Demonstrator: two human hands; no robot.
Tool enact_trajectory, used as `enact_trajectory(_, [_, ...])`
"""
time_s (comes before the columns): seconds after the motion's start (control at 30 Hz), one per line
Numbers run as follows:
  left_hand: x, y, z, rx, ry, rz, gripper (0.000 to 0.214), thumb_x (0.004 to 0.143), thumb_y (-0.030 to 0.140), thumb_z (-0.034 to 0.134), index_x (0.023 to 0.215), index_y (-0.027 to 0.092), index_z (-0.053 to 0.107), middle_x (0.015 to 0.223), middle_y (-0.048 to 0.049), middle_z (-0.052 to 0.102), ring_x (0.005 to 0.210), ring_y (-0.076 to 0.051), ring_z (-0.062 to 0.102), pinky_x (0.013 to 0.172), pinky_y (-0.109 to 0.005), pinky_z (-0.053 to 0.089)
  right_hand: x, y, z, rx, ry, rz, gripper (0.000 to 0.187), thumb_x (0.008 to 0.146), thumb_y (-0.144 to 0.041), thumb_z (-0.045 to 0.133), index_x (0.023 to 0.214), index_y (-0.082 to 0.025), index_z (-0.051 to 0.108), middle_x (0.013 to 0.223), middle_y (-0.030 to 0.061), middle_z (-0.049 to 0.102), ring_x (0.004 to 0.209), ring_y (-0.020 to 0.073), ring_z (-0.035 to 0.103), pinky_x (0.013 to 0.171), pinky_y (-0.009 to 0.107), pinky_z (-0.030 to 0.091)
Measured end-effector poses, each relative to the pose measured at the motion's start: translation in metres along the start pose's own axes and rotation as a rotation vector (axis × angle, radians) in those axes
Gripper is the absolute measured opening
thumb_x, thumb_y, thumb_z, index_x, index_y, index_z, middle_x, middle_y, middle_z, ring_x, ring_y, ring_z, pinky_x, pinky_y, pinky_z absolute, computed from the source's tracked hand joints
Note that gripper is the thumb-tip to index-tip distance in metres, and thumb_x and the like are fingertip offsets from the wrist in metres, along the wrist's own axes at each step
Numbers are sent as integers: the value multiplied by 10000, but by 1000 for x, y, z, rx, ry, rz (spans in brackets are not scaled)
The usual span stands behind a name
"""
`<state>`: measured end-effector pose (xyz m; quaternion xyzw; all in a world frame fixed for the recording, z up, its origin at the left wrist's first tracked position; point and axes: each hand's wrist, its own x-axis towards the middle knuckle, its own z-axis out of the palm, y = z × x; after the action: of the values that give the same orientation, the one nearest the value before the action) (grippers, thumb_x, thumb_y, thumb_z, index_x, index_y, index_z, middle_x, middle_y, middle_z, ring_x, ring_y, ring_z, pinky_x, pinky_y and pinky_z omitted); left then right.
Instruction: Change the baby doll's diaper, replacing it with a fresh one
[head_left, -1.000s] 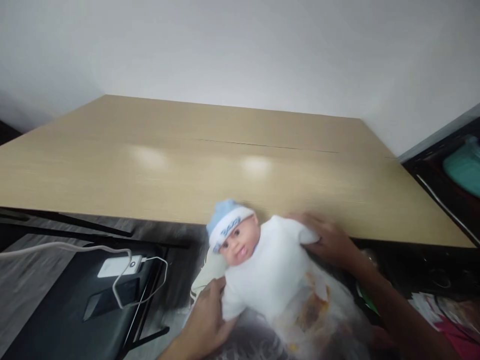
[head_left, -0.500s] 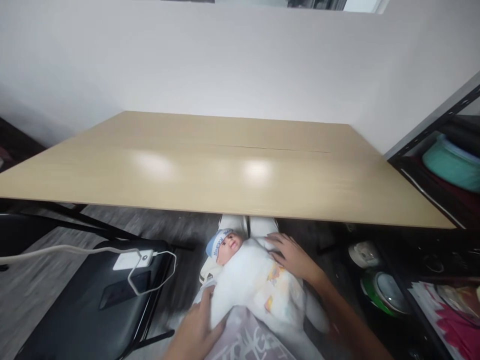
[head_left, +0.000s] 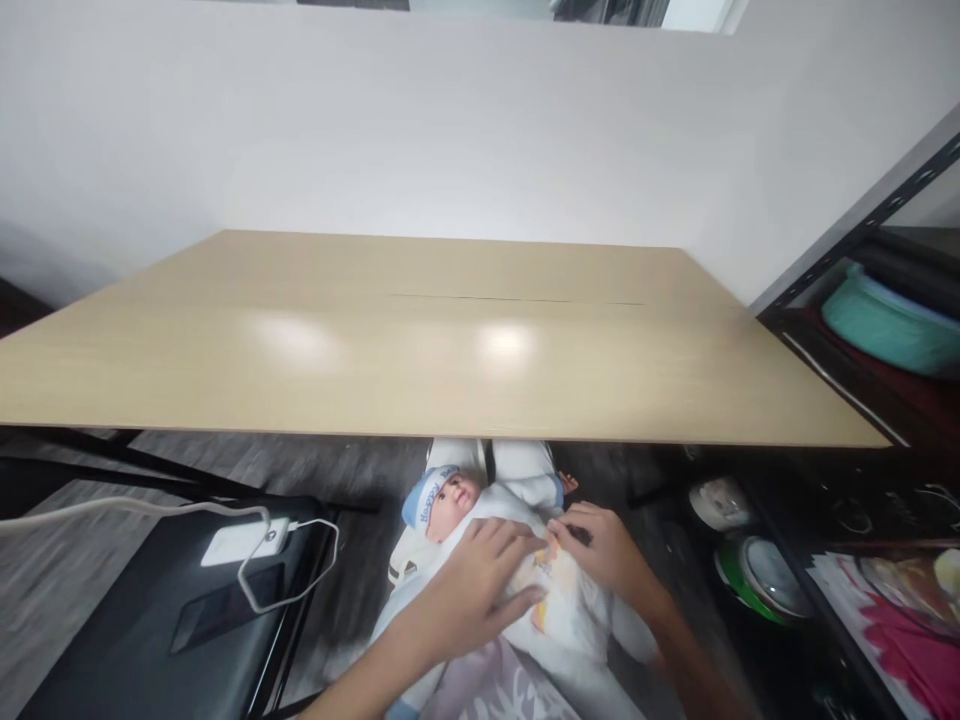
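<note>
A baby doll [head_left: 450,505] in a white outfit and a blue "Happy" cap lies face up across my lap. A white diaper [head_left: 559,600] with an orange and yellow print is around its middle. My left hand [head_left: 487,575] rests over the doll's belly, fingers stretched toward the diaper's upper edge and thumb apart. At that same edge, the thumb and fingertips of my right hand [head_left: 600,545] are pinched together on the diaper. My hands cover part of the doll's body. Its small hand [head_left: 568,483] shows beyond my right hand.
A wooden table [head_left: 420,370] spans the view just ahead of my knees. On the left, a black chair [head_left: 112,620] holds a white power bank [head_left: 244,542] with cables and a phone [head_left: 225,605]. To the right stands a dark shelf with a teal container [head_left: 885,320] and jars [head_left: 769,580].
My left hand has moved from the doll's side onto its belly. The right hand has drawn back from the doll's arm, its fingers curling to the diaper's edge. The view has shifted slightly.
</note>
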<state>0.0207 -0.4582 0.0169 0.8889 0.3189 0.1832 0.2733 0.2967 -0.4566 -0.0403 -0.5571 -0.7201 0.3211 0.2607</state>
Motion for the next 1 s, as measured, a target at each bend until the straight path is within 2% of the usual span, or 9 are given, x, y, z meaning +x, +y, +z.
enact_trajectory(0.1, [14,1,9,26,-52,30,349,1122,510,636,1366,267,694,1288,-84,730,1168,-294,654,1035,-478,499,0,21,3,-30,85,57,478,1124,-479,531,809,-220,781,830,56,769,797,221,709,774,335,496])
enact_trajectory(0.2, [14,-2,6,-1,-32,36,292,1118,520,652,1213,254,725,1230,-65,725,1143,-270,640,1038,-460,455,3,33,0,-119,204,167,424,1110,-510,541,974,-229,828,969,96,828,876,279,753,839,389,557])
enact_trajectory(0.33, [7,-6,8,2,3,79,194,1160,387,589,1106,217,664,1185,-53,738,1081,-241,623,993,-415,447,8,21,-4,-69,242,154,388,1103,-502,556,1214,-225,803,1150,136,827,1049,322,779,955,471,623])
enact_trajectory(0.4, [2,-7,14,30,36,126,165,1180,297,520,1093,209,631,1197,-56,755,1076,-237,621,1010,-412,447,9,2,-2,8,172,79,356,1110,-461,563,1264,-224,780,1257,139,807,1187,313,760,1053,479,619])
enact_trajectory(0.47, [-4,-7,20,26,84,159,159,1185,238,476,1123,212,620,1221,-54,770,1098,-235,625,1046,-413,446,9,-20,1,51,20,-42,330,1103,-368,585,1356,-237,752,1414,128,757,1343,291,702,1189,473,563])
enact_trajectory(0.6, [-21,-5,17,-121,165,58,159,1178,246,474,1195,217,630,1231,-73,764,1125,-238,634,1028,-390,478,8,-51,6,16,-266,-249,486,1062,-198,603,1541,-269,655,1618,98,632,1512,255,576,1317,448,448])
enact_trajectory(0.73, [-49,2,1,-295,-1,-58,210,1176,316,465,1129,222,647,1154,-78,744,1085,-227,658,996,-369,518,5,-60,-1,-45,-246,-232,308,1148,-325,554,1391,-268,734,1385,93,723,1339,254,658,1201,433,520])
enact_trajectory(0.87, [-76,8,-9,-373,-203,-124,224,1164,348,496,1086,236,674,1077,-63,743,1081,-226,665,966,-348,537,-16,-57,-22,-51,-180,-117,286,1159,-386,506,1165,-245,754,1172,83,770,1154,270,698,1083,442,546])
enact_trajectory(1.0, [-66,3,-5,-414,-235,-81,287,1128,455,528,1043,231,687,978,-68,735,985,-236,652,935,-368,545,-50,-47,-49,47,-275,143,442,1164,-519,442,920,-239,681,945,36,760,904,232,697,812,336,534])
